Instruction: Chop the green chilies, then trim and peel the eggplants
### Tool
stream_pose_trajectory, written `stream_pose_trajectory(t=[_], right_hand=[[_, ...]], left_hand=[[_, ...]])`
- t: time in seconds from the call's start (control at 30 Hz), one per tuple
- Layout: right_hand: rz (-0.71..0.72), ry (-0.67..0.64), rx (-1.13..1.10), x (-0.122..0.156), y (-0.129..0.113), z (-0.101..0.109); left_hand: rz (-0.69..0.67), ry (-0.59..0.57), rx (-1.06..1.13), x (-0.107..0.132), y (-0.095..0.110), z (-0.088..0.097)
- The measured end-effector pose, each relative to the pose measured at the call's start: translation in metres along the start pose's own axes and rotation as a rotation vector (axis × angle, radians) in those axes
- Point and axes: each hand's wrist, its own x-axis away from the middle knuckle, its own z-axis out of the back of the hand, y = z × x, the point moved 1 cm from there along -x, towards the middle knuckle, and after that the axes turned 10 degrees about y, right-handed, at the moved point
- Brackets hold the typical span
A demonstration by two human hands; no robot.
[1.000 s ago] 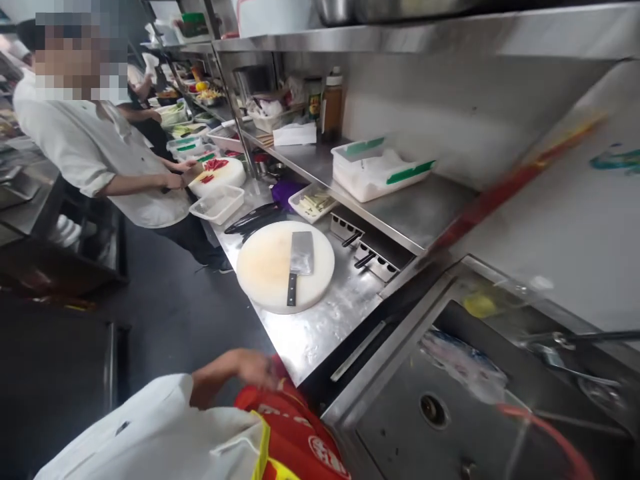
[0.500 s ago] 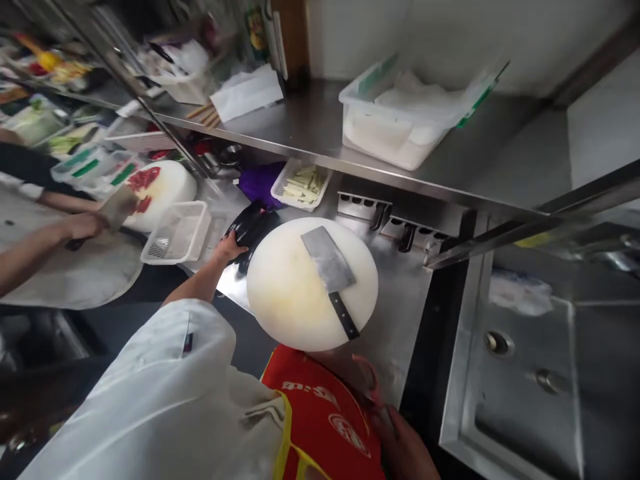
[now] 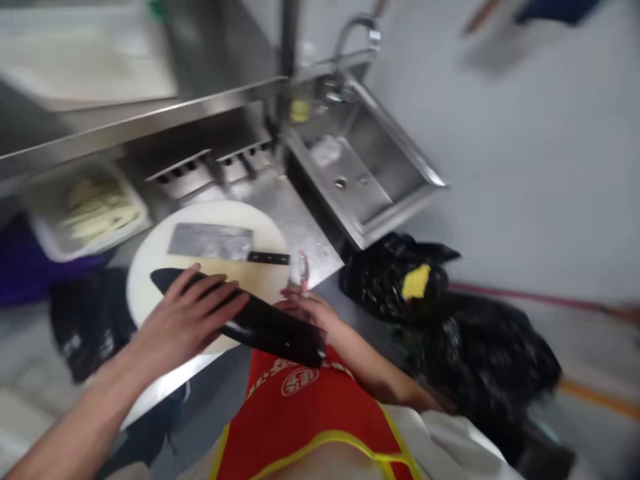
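My left hand point(image 3: 187, 319) is closed round a long dark eggplant point(image 3: 270, 327) and holds it level over the near edge of a round white cutting board point(image 3: 150, 263). My right hand point(image 3: 305, 307) is at the eggplant's right end and grips a small pink-handled tool point(image 3: 303, 270), blurred. A cleaver point(image 3: 215, 241) lies flat on the board, its black handle pointing right. My red apron point(image 3: 310, 413) fills the bottom of the view.
A steel counter carries the board; a white basket of pale vegetable strips point(image 3: 90, 210) stands at its back left. A steel sink point(image 3: 360, 167) with a tap is to the right. A black rubbish bag point(image 3: 450, 333) sits on the floor below it.
My left hand has lifted a dark eggplant from the pile left of the board and brought it in front of me. My head has turned right, toward the sink and bag.
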Motion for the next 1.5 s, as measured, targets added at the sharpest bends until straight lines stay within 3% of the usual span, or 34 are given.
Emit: stream_pose_trajectory(t=[0.07, 0.13, 0.23, 0.33, 0.43, 0.53, 0.6, 0.67, 0.73, 0.8, 0.9, 1.07, 1.3, 1.5], right_hand=[[0.156, -0.042, -0.064, 0.014, -0.01, 0.009], [0.301, -0.016, -0.178, 0.041, -0.016, 0.035], [0.448, 0.067, -0.393, 0.095, -0.01, 0.087], [0.637, 0.222, -0.509, 0.144, 0.012, 0.144], [0.842, 0.418, -0.524, 0.19, 0.037, 0.201], [0.968, 0.628, -0.316, 0.241, 0.057, 0.253], [0.992, 0.782, -0.029, 0.28, 0.067, 0.283], [0.932, 0.967, 0.274, 0.318, 0.078, 0.308], [0.742, 1.18, 0.517, 0.351, 0.092, 0.328], [0.514, 1.302, 0.708, 0.377, 0.112, 0.341], [0.345, 1.26, 0.911, 0.399, 0.145, 0.349], [0.27, 1.274, 0.958, 0.421, 0.172, 0.363], [0.298, 1.371, 0.936, 0.444, 0.163, 0.427], [0.268, 1.359, 0.858, 0.428, 0.124, 0.504]], left_hand=[[-0.2, 0.036, 0.042, -0.049, 0.031, -0.03], [-0.305, 0.081, 0.073, -0.092, 0.065, -0.061], [-0.35, 0.097, 0.223, -0.141, 0.124, -0.097], [-0.332, 0.019, 0.569, -0.166, 0.199, -0.129], [-0.02, 0.014, 1.112, -0.171, 0.29, -0.166], [0.463, -0.193, 1.596, -0.164, 0.383, -0.205], [0.735, -0.37, 1.696, -0.162, 0.436, -0.226], [0.969, -0.508, 1.653, -0.165, 0.476, -0.243], [1.157, -0.691, 1.582, -0.171, 0.505, -0.258], [1.272, -0.867, 1.546, -0.179, 0.528, -0.272], [1.301, -1.006, 1.507, -0.192, 0.559, -0.294], [1.198, -1.06, 1.464, -0.215, 0.614, -0.33], [1.078, -1.19, 1.405, -0.26, 0.68, -0.371], [1.049, -1.233, 1.359, -0.323, 0.713, -0.413]])
